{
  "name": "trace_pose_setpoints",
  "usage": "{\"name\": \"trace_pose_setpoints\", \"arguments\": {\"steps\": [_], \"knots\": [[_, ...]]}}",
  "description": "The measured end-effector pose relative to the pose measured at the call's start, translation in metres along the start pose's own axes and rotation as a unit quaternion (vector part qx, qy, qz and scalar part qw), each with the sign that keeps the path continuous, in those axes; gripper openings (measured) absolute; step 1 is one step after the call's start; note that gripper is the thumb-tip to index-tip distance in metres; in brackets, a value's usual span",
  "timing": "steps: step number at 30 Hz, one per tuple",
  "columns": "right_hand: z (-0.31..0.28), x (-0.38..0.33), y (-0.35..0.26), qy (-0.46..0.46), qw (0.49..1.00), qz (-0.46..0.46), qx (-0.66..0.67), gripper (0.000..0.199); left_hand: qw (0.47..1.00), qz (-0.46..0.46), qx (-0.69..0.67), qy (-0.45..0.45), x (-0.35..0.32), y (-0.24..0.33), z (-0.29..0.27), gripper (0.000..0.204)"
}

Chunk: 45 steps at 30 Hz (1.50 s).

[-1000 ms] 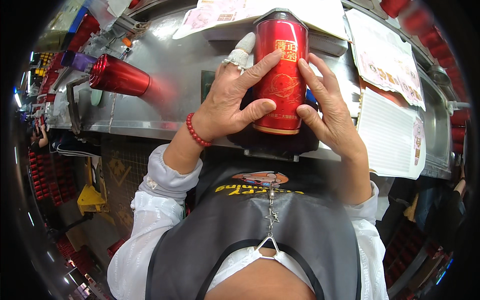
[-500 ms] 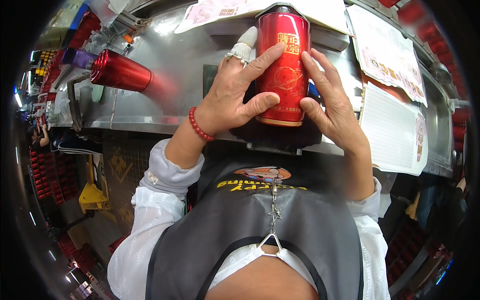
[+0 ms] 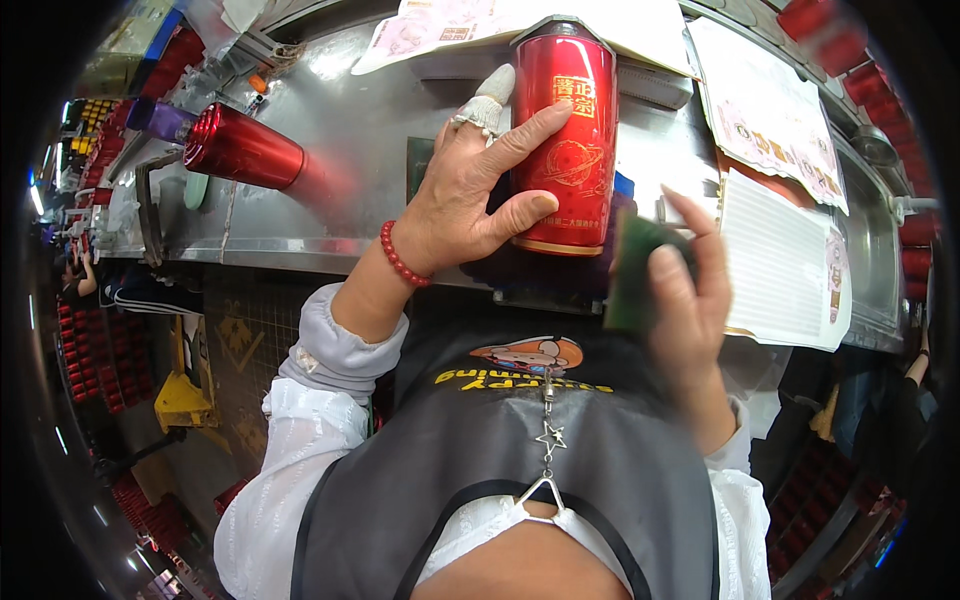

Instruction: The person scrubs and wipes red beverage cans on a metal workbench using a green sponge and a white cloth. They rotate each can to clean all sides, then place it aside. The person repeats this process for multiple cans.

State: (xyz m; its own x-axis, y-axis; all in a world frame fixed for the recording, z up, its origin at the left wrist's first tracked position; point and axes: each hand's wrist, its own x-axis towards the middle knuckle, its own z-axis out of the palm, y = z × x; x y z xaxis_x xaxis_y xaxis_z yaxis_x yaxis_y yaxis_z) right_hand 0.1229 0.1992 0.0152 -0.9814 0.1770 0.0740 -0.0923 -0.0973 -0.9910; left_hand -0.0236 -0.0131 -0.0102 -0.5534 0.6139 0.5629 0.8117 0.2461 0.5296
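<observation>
A glossy red bottle (image 3: 588, 128) with gold printing and a dark faceted far end lies at the near edge of the metal bench. My left hand (image 3: 458, 205) is closed on its left side, thumb and forefinger pressed on the front. That hand has white covering on one finger and a red bead bracelet. To the bottle's right, my right hand (image 3: 693, 300), smeared by motion, grips a flat dark green pad (image 3: 632, 268). The pad is apart from the bottle. Beneath the bottle's near end is something dark, partly hidden.
Another red bottle (image 3: 250, 147) lies on the bench (image 3: 355, 150) at the left, beside a purple object (image 3: 158, 120). Printed sheets (image 3: 770, 120) and a white paper stack (image 3: 775, 250) are at the right. More sheets (image 3: 440, 28) lie behind the bottle. A yellow pallet jack (image 3: 185, 398) stands lower left.
My right hand has left the bottle's right side, moved down toward me, and now has the green pad in it. The left hand stays on the bottle.
</observation>
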Motion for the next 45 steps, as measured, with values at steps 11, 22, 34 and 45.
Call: {"name": "trace_pose_setpoints", "arguments": {"steps": [11,22,34,45], "knots": [[0.018,-0.008,0.005,-0.033,0.995,-0.015,-0.094,0.028,1.0,0.023,0.001,0.006,0.004,0.001,-0.001,0.069],[0.022,-0.008,0.004,-0.02,0.994,0.006,-0.103,0.026,1.0,0.025,0.007,0.008,0.003,0.0,0.0,0.071],[0.024,-0.009,0.007,-0.006,0.996,0.011,-0.093,0.026,0.999,0.032,-0.01,0.006,0.003,-0.003,0.002,0.07],[0.022,-0.01,0.005,-0.022,0.994,0.019,-0.103,0.029,0.999,0.031,0.0,0.012,0.006,-0.001,0.0,0.07]]}}
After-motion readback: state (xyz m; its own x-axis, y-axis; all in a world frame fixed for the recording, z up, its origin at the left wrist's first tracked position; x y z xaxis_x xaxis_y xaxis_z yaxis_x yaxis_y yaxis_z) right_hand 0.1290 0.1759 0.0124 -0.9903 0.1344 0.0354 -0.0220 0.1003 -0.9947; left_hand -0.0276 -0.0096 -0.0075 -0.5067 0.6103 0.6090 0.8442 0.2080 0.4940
